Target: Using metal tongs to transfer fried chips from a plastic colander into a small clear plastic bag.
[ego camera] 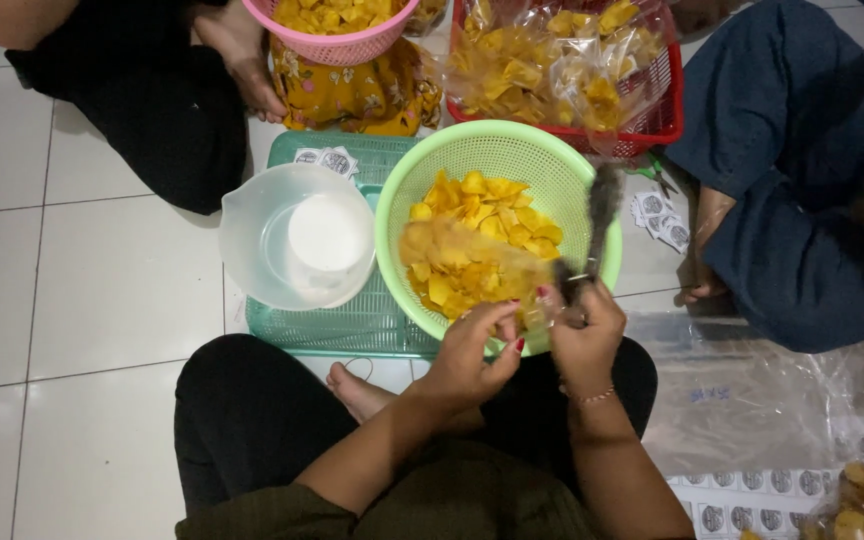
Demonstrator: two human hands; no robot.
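Note:
A light green round basket [562, 170] holds yellow chips [482, 200] in front of my knees. Over its near side lies a clear plastic bag [457, 250] partly filled with chips. My left hand [477, 345] pinches the bag's mouth at the basket's near rim. My right hand [584, 328] is right beside it, gripping a dark, motion-blurred utensil [602, 205] that points up over the basket's right rim. Its fingers also touch the bag's mouth. The utensil's shape is too blurred to tell.
A white plastic jug [297, 235] stands on a green mesh tray [352, 325], left of the basket. Behind are a pink basket [337, 45] of chips and a red basket [652, 125] of bagged chips. Other people sit at top left and right. Small labels [657, 215] and plastic sheets [752, 400] lie at right.

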